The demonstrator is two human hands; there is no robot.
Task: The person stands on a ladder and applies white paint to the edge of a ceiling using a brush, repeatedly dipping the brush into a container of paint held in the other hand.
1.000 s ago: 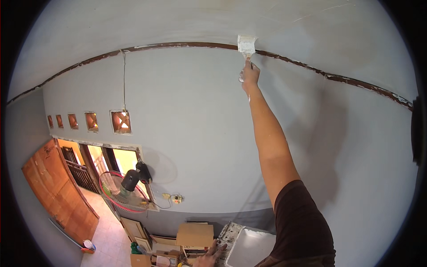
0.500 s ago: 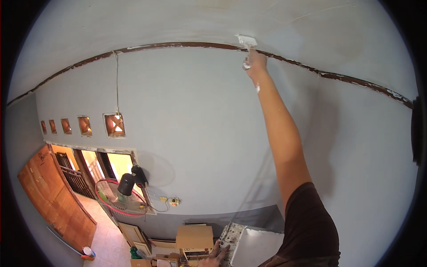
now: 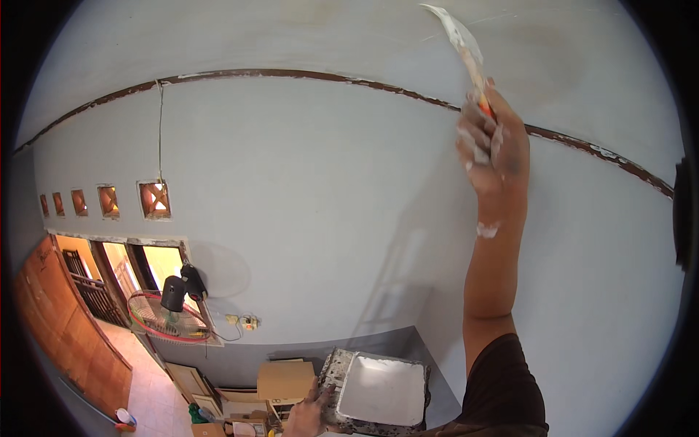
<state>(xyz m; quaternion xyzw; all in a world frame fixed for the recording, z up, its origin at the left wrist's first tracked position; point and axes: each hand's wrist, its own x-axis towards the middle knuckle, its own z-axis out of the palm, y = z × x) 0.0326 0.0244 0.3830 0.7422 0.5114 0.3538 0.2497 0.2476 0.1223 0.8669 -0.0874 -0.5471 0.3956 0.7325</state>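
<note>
A flat paintbrush, its bristles coated white, is in my right hand, which is closed around the handle. The brush points up in front of the ceiling, and white smears mark my fingers and wrist. Low in the view, my left hand has its fingers hooked over the dark, paint-spattered left edge of a paint tray. White paint covers the tray's inside. The thumb and palm of that hand are partly hidden.
A dark brown strip runs along the joint of wall and ceiling. At lower left a fan hangs on the wall near the windows and an open wooden door. A cardboard box and other items stand below.
My right hand has drawn back from the ceiling edge toward me and to the right, turning the brush edge-on. The tray now shows more fully, with my left hand still at its edge.
</note>
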